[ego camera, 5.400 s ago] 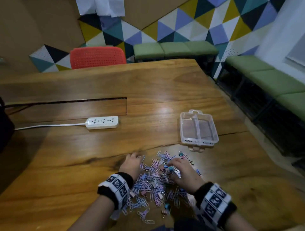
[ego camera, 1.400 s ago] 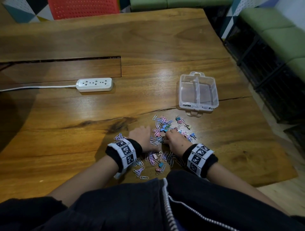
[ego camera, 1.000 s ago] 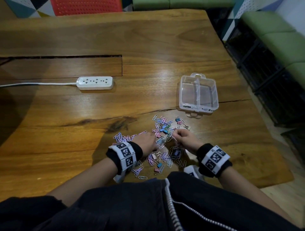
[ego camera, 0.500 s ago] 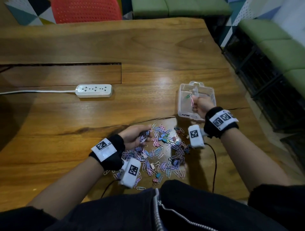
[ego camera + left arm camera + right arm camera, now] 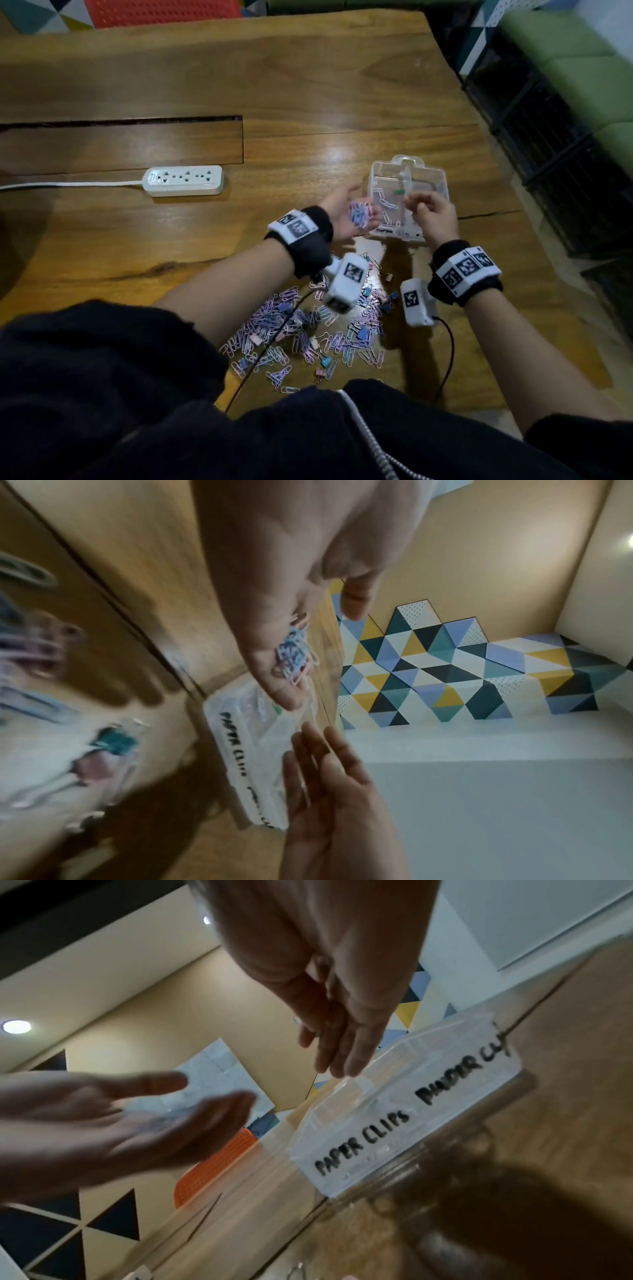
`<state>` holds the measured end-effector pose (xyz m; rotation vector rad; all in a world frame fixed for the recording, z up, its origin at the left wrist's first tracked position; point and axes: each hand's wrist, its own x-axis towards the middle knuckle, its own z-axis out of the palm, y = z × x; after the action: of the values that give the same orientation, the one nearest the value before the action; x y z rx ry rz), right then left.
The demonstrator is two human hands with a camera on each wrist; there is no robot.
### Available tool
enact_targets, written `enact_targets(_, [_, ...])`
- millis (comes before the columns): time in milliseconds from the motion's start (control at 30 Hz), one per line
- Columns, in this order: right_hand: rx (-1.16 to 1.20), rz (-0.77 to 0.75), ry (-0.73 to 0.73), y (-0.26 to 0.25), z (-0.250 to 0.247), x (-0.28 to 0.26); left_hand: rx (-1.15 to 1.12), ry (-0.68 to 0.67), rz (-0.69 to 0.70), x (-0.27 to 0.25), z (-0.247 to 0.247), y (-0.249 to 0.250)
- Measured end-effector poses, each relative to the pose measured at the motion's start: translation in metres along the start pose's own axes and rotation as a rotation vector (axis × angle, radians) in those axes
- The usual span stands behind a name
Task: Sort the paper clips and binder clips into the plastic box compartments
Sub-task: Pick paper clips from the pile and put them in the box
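Clear plastic, two compartments: the plastic box (image 5: 407, 197) sits on the wooden tabletop (image 5: 308, 85) just beyond the loose pile (image 5: 308, 329) of pastel paper clips and binder clips. Its near wall is lettered "PAPER CLIPS" on the box's left half and what reads as "BINDER CL…" on the right, per the right wrist view. The box's long axis seems to run left-right, label wall facing the person, hanging tab on the far side, central divider running near-to-far. A few paper clips already lie in the left compartment, with one green item near the divider; its type is unclear. The left hand (image 5: 346, 214) is at the box's left edge, palm up and cupped, fingers relaxed and carrying a small heap of pink and blue paper clips (image 5: 294, 653) without gripping it. The right hand (image 5: 430, 214) hovers over the box's near side; its fingers (image 5: 342, 1053) look nearly straight and empty in the wrist view, though the head view cannot confirm this. Step in hand, as judged: emptying the handful into the left compartment. To do it well, tip the palm slowly over that compartment, left of the divider, keeping low so the clips do not bounce across. The right hand could steady the light box or sweep stragglers off the palm. Most of the pile remains unsorted.
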<state>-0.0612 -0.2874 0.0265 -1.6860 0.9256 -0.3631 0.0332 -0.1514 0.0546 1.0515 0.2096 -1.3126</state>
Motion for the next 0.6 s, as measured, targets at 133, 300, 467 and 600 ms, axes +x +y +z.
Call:
enact_targets(133, [0.061, 0.024, -0.01, 0.009, -0.008, -0.025, 0.036, -0.055, 0.02, 0.027, 0.03, 0.01])
enact_targets(300, [-0.161, 0.012, -0.121, 0.028, -0.019, -0.044, 0.211, 0.002, 0.097, 0.034, 0.035, 0.01])
enact_targets(467, [-0.345, 0.029, -0.278, 0.037, -0.02, -0.058, 0.691, 0.124, 0.282, 0.011, -0.002, 0.008])
enact_targets(600, [-0.512, 0.001, -0.378, 0.039, -0.008, -0.071, 1.566, 0.213, 0.253, 0.002, -0.048, -0.012])
